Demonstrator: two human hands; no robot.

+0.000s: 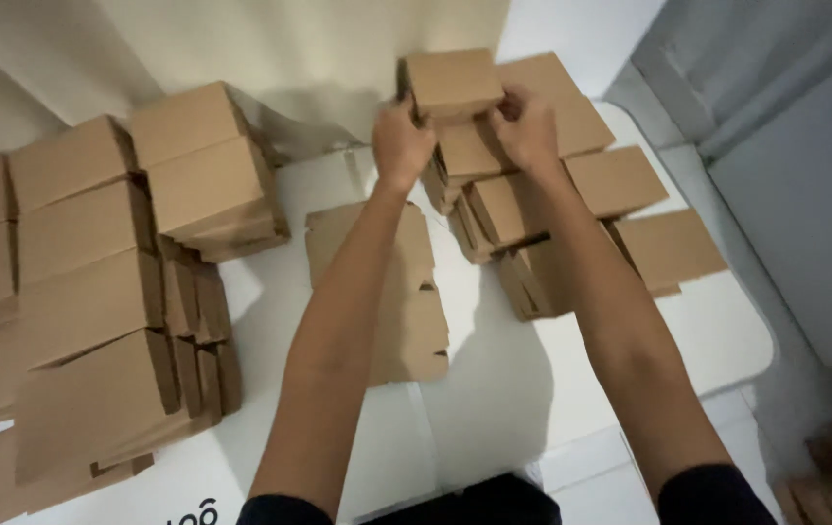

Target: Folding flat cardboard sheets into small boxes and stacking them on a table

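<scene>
Folded brown cardboard box [452, 83], small and closed, at top of stepped stack of like boxes [552, 209] at far right of white worktop [494, 389]. Gripped from both sides: left hand [401, 141] at near-left edge, right hand [525, 126] at right edge, fingers of both curled shut on the box. Whether resting on the stack or held just above it: cannot tell. Flat unfolded box blank [391, 292] lying on the worktop between the forearms, near centre. Larger stacks of folded boxes [95, 282] along the left side, several tiers, some leaning. Risks, as judged: right stack stepped and uneven, so a push off-centre likely to slide upper boxes toward the wall or off the far edge; a forearm sweeping low likely to drag the flat blank; left stacks crowding the worktop's edge, liable to topple if jostled. Hidden or unclear: fingertips behind the box; lower left stacks cut by frame edge; dark blurred object at lower right corner not identifiable; marking at bottom edge partly cut off; rear faces of all stacks out of sight.
</scene>
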